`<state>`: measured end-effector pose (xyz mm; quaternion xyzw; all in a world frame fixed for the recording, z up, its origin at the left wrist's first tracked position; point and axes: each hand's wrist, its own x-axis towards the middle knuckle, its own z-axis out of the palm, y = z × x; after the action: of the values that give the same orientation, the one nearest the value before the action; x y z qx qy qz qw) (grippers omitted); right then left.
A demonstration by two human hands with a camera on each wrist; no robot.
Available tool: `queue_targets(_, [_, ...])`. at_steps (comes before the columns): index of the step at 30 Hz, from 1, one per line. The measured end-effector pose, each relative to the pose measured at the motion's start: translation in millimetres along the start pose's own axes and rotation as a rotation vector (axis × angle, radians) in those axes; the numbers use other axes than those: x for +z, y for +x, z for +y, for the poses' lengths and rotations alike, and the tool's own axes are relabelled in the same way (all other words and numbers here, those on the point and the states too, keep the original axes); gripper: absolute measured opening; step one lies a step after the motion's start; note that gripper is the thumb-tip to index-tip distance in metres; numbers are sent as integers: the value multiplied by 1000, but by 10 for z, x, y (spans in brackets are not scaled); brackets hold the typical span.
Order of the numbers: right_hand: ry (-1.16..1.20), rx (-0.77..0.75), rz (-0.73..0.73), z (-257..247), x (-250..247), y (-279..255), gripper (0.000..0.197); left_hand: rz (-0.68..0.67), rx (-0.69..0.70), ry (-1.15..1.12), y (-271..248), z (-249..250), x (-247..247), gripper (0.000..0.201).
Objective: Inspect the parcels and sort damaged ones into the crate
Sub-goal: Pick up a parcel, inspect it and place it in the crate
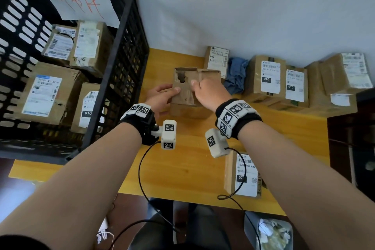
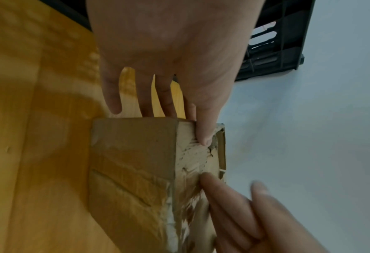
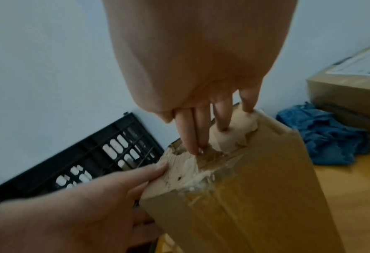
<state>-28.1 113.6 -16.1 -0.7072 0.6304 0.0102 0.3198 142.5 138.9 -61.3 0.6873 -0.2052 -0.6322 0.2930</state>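
A torn brown parcel (image 1: pixel 185 95) stands on the yellow table (image 1: pixel 182 168) with a ragged hole in its upper face. My left hand (image 1: pixel 166 93) grips its left side, fingers along the side wall and thumb (image 2: pixel 205 135) on the torn face. My right hand (image 1: pixel 205 89) rests on top, its straight fingers (image 3: pixel 199 135) pressing into the ripped cardboard (image 3: pixel 203 164). The black crate (image 1: pixel 129 26) stands at the left and holds several labelled parcels (image 1: pixel 48 95).
Several labelled parcels (image 1: pixel 269 77) line the wall at the right, beside a blue cloth (image 1: pixel 236 75). One more parcel (image 1: pixel 241 174) stands near the table's front edge under my right forearm. A waste bin (image 1: pixel 269 231) sits on the floor below.
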Motion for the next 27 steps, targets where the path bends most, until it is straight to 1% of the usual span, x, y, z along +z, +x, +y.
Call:
queue_targets(2, [-59,-18,-20,-10,36,55,64,0,-3,36,17,29,-12,41])
queue_targets(6, [-118,-28,-24,-65,52,124,60,-8,-16,68,73,46,-34,33])
queue_targets(11, [-150,-13,-11,-71,67,126,59,-18,-31,32,66,56,-36,31])
queue_targets(14, [-166,-8,1,-76,46,61,56,-38,-53,-1,56,61,-37,34])
queue_targets(18, [-198,16,-30,-23,108,71,63,-37,-59,-22,28,60,-24,33])
queue_targets(21, [-137,39,-23,53,138,55,63,-25,-60,-42,16,34,-16,28])
queue_targets(23, [-104,53,-44,77,134,26,62,-22,-63,-50,0,25,-14,30])
queue_targets(27, [112,73,-82,126,58,-17,61,-20,-60,-66,-27,11,-7,37])
